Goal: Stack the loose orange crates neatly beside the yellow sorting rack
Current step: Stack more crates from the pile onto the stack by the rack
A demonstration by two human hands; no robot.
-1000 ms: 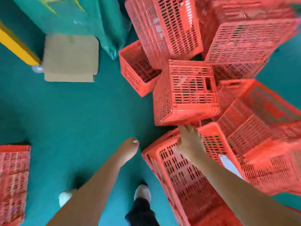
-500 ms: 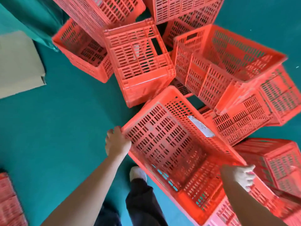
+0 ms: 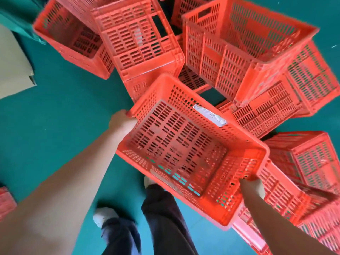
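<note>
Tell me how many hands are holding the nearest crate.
2. The left hand grips the crate at its far left corner; the right hand grips its near right rim.

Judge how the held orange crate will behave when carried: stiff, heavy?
Probably stiff: the crate shows no sag, held at opposite ends by the left hand and right hand. Likely light: walls and floor are mostly slots.

The slotted orange crate (image 3: 176, 144) you held was tilted, mouth up (white label (image 3: 209, 115) on its wall), beside the jumbled pile (image 3: 230, 57).
</note>
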